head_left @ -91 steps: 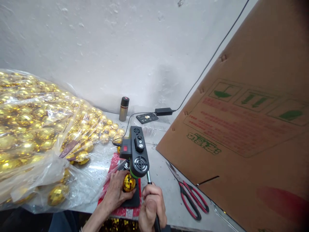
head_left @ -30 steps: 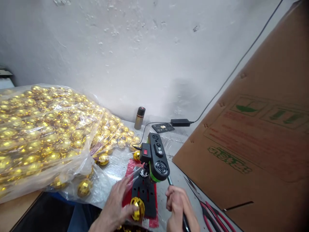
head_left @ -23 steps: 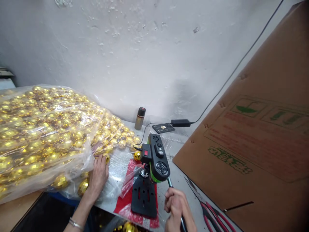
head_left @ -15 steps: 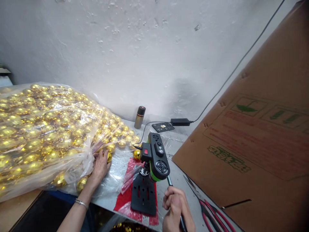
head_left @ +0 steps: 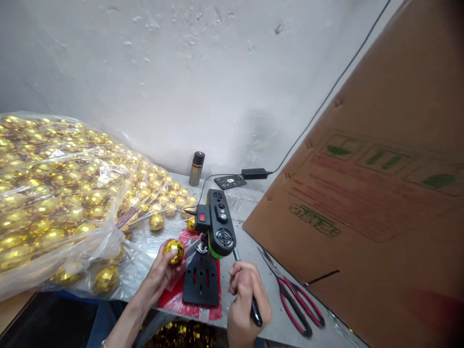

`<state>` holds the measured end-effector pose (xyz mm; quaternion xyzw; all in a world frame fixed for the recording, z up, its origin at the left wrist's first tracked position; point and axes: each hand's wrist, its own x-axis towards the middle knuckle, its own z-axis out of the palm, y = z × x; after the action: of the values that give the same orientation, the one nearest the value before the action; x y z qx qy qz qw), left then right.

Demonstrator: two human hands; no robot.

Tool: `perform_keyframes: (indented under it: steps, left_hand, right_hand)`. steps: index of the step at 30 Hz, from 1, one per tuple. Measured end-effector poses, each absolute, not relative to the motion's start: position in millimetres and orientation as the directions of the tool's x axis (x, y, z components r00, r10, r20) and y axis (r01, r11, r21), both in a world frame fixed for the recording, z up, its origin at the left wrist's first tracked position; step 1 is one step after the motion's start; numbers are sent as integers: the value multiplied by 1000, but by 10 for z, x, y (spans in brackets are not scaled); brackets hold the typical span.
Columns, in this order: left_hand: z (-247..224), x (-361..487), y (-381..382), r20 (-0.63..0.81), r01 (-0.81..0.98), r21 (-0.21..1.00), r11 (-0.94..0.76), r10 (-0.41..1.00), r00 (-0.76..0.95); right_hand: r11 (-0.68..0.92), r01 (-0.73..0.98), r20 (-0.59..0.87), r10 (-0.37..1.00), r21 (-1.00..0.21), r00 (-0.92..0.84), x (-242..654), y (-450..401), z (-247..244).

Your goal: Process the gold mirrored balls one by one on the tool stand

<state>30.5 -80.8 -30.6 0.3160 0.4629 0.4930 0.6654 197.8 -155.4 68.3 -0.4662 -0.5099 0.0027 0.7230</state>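
Wall [head_left: 181,87], pale grey & pitted, fills top of view. Brown carton [head_left: 362,212], R side, slanted, green & red print on face. Clear plastic bag [head_left: 105,241], L side, packed w/ gold faceted balls [head_left: 47,208], neck gathered twd. viewer. Grey tabletop [head_left: 246,246] betw. bag & carton. More gold pieces [head_left: 181,336] below its front edge, detail unclear.

Red plastic sheet [head_left: 174,302] on tabletop, partly under black press [head_left: 220,222]: head w/ round vents, green band at lower end, slotted base plate [head_left: 201,285] in front.

Scissors [head_left: 293,304], red/blk handles, lying R of the hands, blades alongside carton's base.

R hand [head_left: 246,299]: closed tight round blk handle of lever [head_left: 256,314]; metal rod runs up twd. press head. L hand [head_left: 159,270]: narrow grip, thumb & fingers on one gold ball [head_left: 174,252].

Can [head_left: 196,169], upright, dark cap, nr. wall. Patterned blk slab [head_left: 230,181], flat, R of can. Adapter [head_left: 254,173] just beside slab, cord [head_left: 333,87] rising R.

Held ball: L of press, apart from base plate; can't tell ht. above tabletop. Loose ball [head_left: 156,222] behind it. Another ball [head_left: 191,224] partly hidden behind press. Red switch [head_left: 202,217] on press's side box.
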Motion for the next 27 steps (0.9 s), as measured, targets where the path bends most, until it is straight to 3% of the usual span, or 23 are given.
perform_keyframes:
  steps: [4, 10, 18, 21, 23, 27]
  left_hand:
    - [-269, 464, -941, -395, -471, 766, 438, 898, 192]
    - [-345, 567, -997, -411, -344, 826, 447, 895, 175]
    - [-416, 618, -1002, -309, -407, 849, 338, 941, 136]
    - [-568, 612, -994, -243, -246, 936, 250, 968, 58]
    - [-690, 621, -1002, -120, -74, 990, 120, 993, -2]
    - [-894, 659, -1053, 108, 252, 962, -104, 994, -3]
  right_hand:
    - [573, 473, 743, 505, -670, 440, 2001, -1572, 770]
    - [580, 479, 752, 508, -659, 420, 1993, -1569, 851]
    - [579, 490, 759, 517, -651, 396, 1996, -1597, 837]
    - [577, 479, 750, 531, -661, 394, 1995, -1607, 824]
    - [577, 477, 748, 535, -663, 392, 1999, -1611, 811]
    - [578, 486, 754, 539, -655, 375, 2015, -1619, 791]
